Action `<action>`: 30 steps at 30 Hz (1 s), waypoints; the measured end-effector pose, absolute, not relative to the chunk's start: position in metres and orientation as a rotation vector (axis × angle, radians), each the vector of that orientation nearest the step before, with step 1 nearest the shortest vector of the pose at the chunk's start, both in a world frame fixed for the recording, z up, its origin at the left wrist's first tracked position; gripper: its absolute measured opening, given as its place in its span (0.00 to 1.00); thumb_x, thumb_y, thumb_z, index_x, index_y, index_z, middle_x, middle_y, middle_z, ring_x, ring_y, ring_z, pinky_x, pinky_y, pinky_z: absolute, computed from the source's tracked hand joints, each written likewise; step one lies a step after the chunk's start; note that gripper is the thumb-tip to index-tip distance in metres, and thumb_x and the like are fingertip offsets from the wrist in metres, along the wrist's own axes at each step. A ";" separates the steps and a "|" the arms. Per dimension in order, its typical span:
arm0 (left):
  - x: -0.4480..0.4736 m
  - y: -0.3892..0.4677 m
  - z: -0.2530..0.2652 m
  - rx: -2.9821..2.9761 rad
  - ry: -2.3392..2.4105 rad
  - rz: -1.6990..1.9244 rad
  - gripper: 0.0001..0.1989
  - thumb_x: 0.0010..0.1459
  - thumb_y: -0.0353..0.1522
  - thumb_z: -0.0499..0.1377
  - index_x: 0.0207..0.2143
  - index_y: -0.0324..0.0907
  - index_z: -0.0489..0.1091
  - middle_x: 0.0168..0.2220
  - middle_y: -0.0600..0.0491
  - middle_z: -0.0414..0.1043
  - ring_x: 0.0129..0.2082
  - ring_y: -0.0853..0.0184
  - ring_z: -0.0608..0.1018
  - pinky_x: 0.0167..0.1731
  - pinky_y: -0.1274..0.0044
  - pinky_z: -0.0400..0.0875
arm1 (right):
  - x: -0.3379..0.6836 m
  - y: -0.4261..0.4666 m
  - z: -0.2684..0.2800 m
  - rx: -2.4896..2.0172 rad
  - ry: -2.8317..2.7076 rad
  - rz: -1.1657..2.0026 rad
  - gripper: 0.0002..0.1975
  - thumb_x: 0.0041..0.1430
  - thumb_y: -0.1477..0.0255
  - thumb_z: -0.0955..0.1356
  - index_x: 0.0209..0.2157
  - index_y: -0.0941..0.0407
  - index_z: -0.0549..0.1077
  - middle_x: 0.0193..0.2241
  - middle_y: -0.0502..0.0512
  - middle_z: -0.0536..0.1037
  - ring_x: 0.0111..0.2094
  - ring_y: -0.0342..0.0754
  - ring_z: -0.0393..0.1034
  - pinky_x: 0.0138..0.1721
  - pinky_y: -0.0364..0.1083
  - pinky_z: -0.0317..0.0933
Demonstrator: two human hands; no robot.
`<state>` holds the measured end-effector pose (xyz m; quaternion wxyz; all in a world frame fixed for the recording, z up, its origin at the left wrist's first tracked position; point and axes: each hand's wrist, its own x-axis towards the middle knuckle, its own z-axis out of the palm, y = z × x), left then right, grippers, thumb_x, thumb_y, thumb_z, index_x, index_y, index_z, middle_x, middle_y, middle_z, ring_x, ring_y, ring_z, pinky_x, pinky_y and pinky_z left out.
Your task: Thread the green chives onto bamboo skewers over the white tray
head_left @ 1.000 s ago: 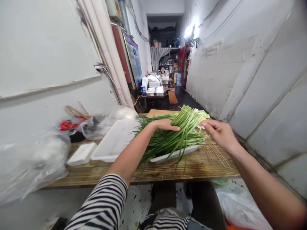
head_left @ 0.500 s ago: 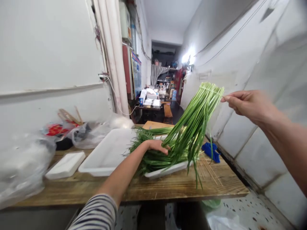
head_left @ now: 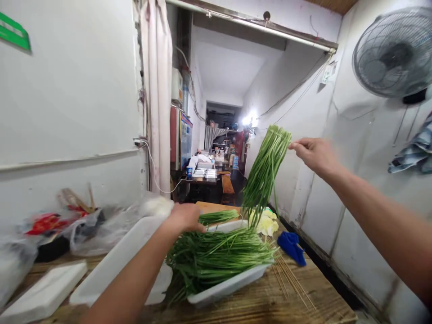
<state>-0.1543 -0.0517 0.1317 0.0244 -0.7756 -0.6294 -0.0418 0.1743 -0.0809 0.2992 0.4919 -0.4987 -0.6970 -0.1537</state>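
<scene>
Raised at the right, my right hand [head_left: 313,155] is closed in a pinch at the upper edge of a bunch of garlic chives [head_left: 266,171]. The bunch hangs down, its pale cut ends on top and its leaf tips low. Under it, a heap of garlic chives [head_left: 222,256] fills a white tray [head_left: 229,290]. My left hand [head_left: 187,218] is over the left back edge of that heap, between it and an emptier white tray [head_left: 111,261]. It is smeared by motion and its fingers are mostly hidden. Another bunch of chives [head_left: 219,217] lies behind the tray on a board.
Several thin bamboo skewers [head_left: 290,274] and a blue cloth [head_left: 290,247] lie on the wooden table [head_left: 263,306] at the right. Pale yellow leaves [head_left: 266,222] sit behind. A white block [head_left: 43,292] and plastic bags [head_left: 108,229] are at the left. A fan [head_left: 394,54] hangs on the wall.
The bunch in my right hand has lifted clear of the heap. My left hand has moved from the heap's middle to its left back edge. The view has tilted up.
</scene>
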 end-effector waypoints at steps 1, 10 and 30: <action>-0.155 -0.058 0.148 -2.300 -1.961 -0.236 0.29 0.37 0.51 0.62 0.32 0.34 0.76 0.35 0.36 0.75 0.39 0.45 0.75 0.39 0.65 0.65 | 0.171 -0.080 0.296 -1.227 -1.695 -0.380 0.13 0.53 0.67 0.65 0.28 0.60 0.79 0.08 0.43 0.56 0.12 0.40 0.48 0.17 0.43 0.45; -0.090 -0.040 0.215 -2.576 -1.382 -1.790 0.52 0.41 0.51 0.62 0.63 0.38 0.45 0.57 0.36 0.59 0.56 0.51 0.65 0.52 0.64 0.59 | 0.148 -0.076 0.264 -1.179 -1.811 -0.294 0.13 0.55 0.68 0.63 0.31 0.59 0.78 0.11 0.45 0.62 0.13 0.40 0.52 0.18 0.42 0.47; -0.110 -0.057 0.212 -3.256 -1.204 -1.929 0.28 0.35 0.38 0.70 0.40 0.32 0.71 0.38 0.44 0.75 0.36 0.60 0.77 0.41 0.67 0.71 | 0.087 -0.112 0.295 -0.938 -2.127 0.570 0.13 0.55 0.65 0.69 0.23 0.56 0.67 0.11 0.41 0.54 0.12 0.36 0.44 0.12 0.40 0.38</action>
